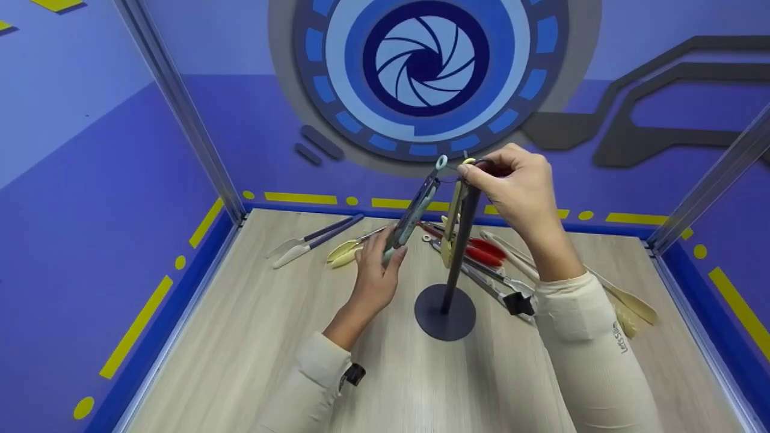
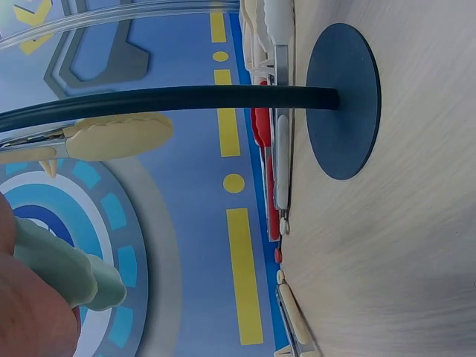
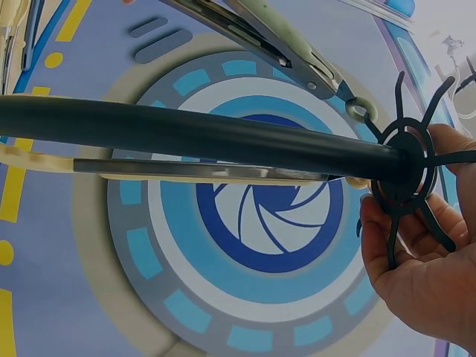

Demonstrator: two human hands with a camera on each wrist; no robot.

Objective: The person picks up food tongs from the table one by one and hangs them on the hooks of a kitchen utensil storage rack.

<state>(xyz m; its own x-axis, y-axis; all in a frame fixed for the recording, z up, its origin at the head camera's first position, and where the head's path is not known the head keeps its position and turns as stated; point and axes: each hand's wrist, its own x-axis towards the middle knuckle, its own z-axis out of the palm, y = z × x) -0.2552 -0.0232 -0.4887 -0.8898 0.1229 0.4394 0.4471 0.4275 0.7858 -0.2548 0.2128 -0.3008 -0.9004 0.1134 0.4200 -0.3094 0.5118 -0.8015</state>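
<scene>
A dark stand (image 1: 460,246) with a round base (image 1: 430,313) stands upright on the table. My right hand (image 1: 523,186) grips its top, where several curved hooks (image 3: 439,97) spread out in the right wrist view. My left hand (image 1: 376,270) holds a pair of pale green tongs (image 1: 415,210) near the heads, tilted with the ring end up. The tongs' ring (image 3: 362,110) overlaps a hook tip in the right wrist view. Pale yellow tongs (image 2: 123,136) hang from the stand, heads down, beside the pole.
Behind the stand lie red tongs (image 1: 487,252), grey tongs (image 1: 481,279) and several cream utensils (image 1: 631,304) toward the right. Yellow tongs (image 1: 344,252) and blue-handled tongs (image 1: 319,240) lie at the back left. Blue panels (image 1: 240,132) enclose the table (image 1: 228,337).
</scene>
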